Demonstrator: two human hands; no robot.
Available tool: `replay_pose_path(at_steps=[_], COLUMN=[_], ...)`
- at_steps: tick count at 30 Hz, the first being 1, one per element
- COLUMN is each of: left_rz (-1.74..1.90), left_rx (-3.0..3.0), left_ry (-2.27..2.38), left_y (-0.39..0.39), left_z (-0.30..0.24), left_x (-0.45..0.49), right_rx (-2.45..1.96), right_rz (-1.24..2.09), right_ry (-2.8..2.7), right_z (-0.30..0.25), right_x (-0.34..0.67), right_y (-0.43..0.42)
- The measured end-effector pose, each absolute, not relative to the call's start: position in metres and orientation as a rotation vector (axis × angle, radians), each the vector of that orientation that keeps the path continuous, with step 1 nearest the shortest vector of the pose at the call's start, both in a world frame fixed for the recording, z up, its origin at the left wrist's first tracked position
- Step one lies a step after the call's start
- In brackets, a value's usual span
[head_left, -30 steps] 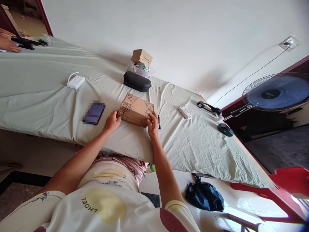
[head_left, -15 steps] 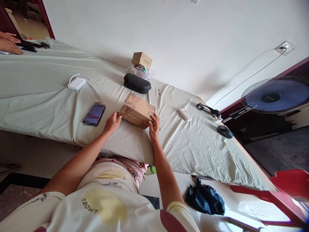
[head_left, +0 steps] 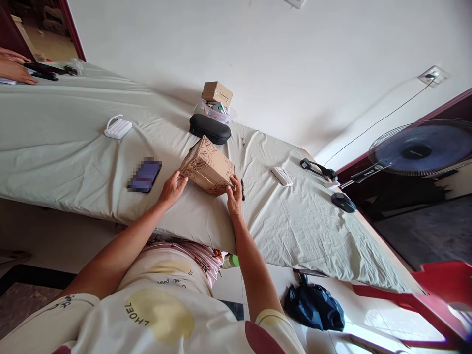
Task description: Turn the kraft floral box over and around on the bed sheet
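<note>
A brown cardboard box [head_left: 210, 167] with dark line drawings is held between my two hands over the cloth-covered table [head_left: 199, 211]. My left hand [head_left: 174, 188] grips its left end, thumb on the near side. At the right end, the fingers of my right hand [head_left: 235, 194] are closed on the near corner. The box appears tilted, with its far side raised. A black pen-like item [head_left: 243, 190] lies just right of my right hand, partly hidden by it. To the left of my left hand is a phone [head_left: 145, 175], partly blurred out.
Behind the box sit a black case [head_left: 210, 129], a clear tub [head_left: 217, 114] and a smaller carton [head_left: 217, 93]. White power strips or chargers [head_left: 282, 175] [head_left: 118, 128] lie to both sides. A mouse [head_left: 343, 201] and a fan [head_left: 416, 150] are at right. Another person's hands [head_left: 16, 69] are far left.
The box has tipped, its far edge lifting, and more of its near side shows. Both hands have kept their hold, and the black item beside my right hand is more exposed.
</note>
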State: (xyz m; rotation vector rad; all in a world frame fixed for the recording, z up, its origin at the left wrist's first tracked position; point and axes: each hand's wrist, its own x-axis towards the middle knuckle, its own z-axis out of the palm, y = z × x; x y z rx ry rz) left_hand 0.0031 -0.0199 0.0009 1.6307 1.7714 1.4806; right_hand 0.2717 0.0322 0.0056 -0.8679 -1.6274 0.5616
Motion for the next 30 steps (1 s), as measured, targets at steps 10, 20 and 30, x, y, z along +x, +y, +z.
replay_pose_path(at_steps=[10, 20, 30], left_rz=[1.525, 1.361, 1.336], left_rx=[1.679, 1.867, 1.81], left_ry=[1.538, 1.589, 1.682], left_y=[-0.018, -0.015, -0.01], left_z=[-0.003, -0.01, -0.013], left_x=[0.004, 0.006, 0.004], right_rx=[-0.937, -1.332, -1.169], right_rz=[0.593, 0.285, 0.316], right_ry=[-1.709, -2.356, -2.381], right_z=[0.003, 0.007, 0.008], right_x=[0.27, 0.258, 0.263], right_y=[0.033, 0.024, 0.025])
